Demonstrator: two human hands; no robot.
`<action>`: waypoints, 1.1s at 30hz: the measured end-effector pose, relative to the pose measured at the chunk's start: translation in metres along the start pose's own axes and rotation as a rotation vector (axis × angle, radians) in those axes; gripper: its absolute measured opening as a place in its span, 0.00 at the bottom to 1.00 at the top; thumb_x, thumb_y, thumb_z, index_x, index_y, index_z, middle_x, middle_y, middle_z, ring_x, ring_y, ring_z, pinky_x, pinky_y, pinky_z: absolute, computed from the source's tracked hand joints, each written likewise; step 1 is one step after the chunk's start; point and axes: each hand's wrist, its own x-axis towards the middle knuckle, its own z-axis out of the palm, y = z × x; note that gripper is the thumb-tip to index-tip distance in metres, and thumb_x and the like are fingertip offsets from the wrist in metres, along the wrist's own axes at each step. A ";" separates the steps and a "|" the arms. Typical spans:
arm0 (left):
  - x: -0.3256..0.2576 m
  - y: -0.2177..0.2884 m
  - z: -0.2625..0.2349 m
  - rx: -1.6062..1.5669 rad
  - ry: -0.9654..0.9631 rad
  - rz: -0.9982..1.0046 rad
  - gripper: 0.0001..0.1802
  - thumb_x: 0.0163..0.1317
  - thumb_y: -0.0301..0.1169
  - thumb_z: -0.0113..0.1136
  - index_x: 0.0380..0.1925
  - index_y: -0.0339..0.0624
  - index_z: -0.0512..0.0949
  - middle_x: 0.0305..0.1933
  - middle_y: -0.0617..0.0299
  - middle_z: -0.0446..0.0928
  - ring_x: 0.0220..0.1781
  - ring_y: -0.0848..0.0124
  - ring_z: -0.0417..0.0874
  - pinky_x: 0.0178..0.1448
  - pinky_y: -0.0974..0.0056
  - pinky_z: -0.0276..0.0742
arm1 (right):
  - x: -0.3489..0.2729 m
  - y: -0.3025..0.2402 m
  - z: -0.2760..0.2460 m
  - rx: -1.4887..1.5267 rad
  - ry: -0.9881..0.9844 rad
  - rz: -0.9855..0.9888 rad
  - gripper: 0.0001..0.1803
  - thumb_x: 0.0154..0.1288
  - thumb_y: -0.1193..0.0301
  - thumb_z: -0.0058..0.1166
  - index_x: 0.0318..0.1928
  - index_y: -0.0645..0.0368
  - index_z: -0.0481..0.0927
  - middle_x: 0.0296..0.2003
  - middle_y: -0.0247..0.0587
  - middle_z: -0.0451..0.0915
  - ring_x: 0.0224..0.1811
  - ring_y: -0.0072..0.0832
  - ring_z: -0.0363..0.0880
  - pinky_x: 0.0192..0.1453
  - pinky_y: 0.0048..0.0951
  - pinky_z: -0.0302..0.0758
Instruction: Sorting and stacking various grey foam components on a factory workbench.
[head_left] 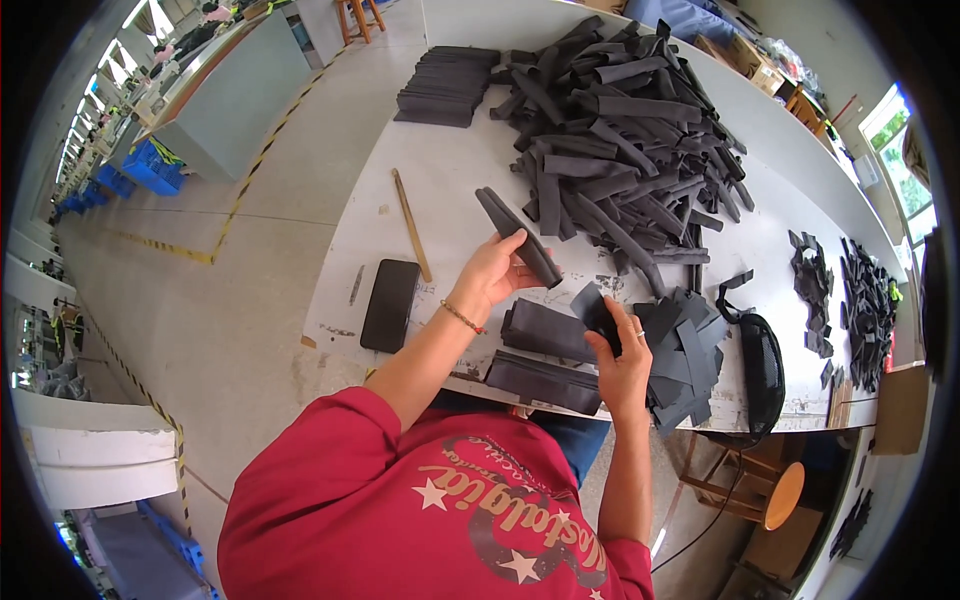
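We've got both hands loaded near the middle of the frame, over the bench (455,160). Left grip (492,272) is clamped on a dark folded strip (503,213), thumb on top, strip slanting from upper left to lower right. Right grip (623,360) is closed on a flat dark piece (591,306), pinched between thumb and fingers. The strip's lower end sits just beside that piece, apart as far as we can tell. Our read: step in hand is bringing one flat piece to one strip; neither is joined yet. Supply looks fine: loose strip heap (620,130) at upper centre to right, flat-piece pile (685,350) right of the right grip. Neat strip stack (447,88) at top centre, plus two dark folded bundles (545,330) at lower centre, just left of the right grip. Next move, we'd judge, calls for holding the strip steady, opening its fold if it has one, and lining the piece up with the near end. Can't tell from here whether the fold is open. Main risk we see: soft strip buckling or piece going in skewed. Phone (390,305) and stick (411,225) lie left of centre, clear of both hands.
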 end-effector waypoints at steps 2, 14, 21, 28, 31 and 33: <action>-0.006 -0.001 0.008 0.000 -0.032 0.001 0.11 0.71 0.30 0.51 0.45 0.31 0.69 0.50 0.38 0.76 0.50 0.43 0.82 0.55 0.41 0.81 | -0.001 0.000 -0.001 0.029 -0.051 0.080 0.27 0.55 0.81 0.64 0.58 0.59 0.76 0.45 0.45 0.76 0.44 0.35 0.76 0.52 0.28 0.72; -0.012 -0.008 0.019 0.216 -0.093 0.122 0.17 0.61 0.22 0.61 0.48 0.34 0.69 0.43 0.49 0.80 0.40 0.57 0.86 0.46 0.54 0.86 | 0.005 -0.005 -0.005 -0.073 0.006 -0.112 0.18 0.54 0.80 0.62 0.47 0.55 0.84 0.40 0.36 0.76 0.41 0.33 0.72 0.47 0.33 0.68; -0.020 -0.009 0.029 0.267 -0.088 0.097 0.20 0.60 0.22 0.62 0.50 0.33 0.67 0.43 0.49 0.79 0.38 0.58 0.86 0.42 0.53 0.87 | 0.015 -0.013 -0.009 -0.378 0.054 -0.298 0.15 0.54 0.78 0.62 0.44 0.52 0.85 0.38 0.35 0.75 0.41 0.36 0.73 0.45 0.37 0.66; -0.034 -0.008 0.039 0.306 -0.054 0.184 0.20 0.61 0.22 0.61 0.51 0.34 0.64 0.43 0.49 0.79 0.39 0.57 0.86 0.40 0.53 0.87 | 0.017 -0.018 -0.008 -0.453 0.098 -0.335 0.15 0.55 0.78 0.61 0.45 0.52 0.85 0.38 0.34 0.75 0.41 0.35 0.73 0.45 0.37 0.66; -0.042 -0.006 0.046 0.315 -0.069 0.209 0.20 0.62 0.23 0.61 0.50 0.34 0.64 0.43 0.48 0.79 0.38 0.55 0.87 0.40 0.52 0.88 | 0.017 -0.023 -0.007 -0.483 0.135 -0.340 0.16 0.55 0.79 0.61 0.45 0.53 0.85 0.37 0.34 0.75 0.41 0.35 0.73 0.46 0.37 0.67; -0.045 -0.006 0.050 0.285 -0.080 0.226 0.20 0.62 0.23 0.61 0.50 0.34 0.63 0.43 0.47 0.79 0.38 0.55 0.87 0.40 0.51 0.88 | 0.017 -0.026 -0.007 -0.526 0.165 -0.355 0.16 0.55 0.79 0.61 0.45 0.53 0.84 0.37 0.35 0.75 0.41 0.35 0.73 0.48 0.37 0.67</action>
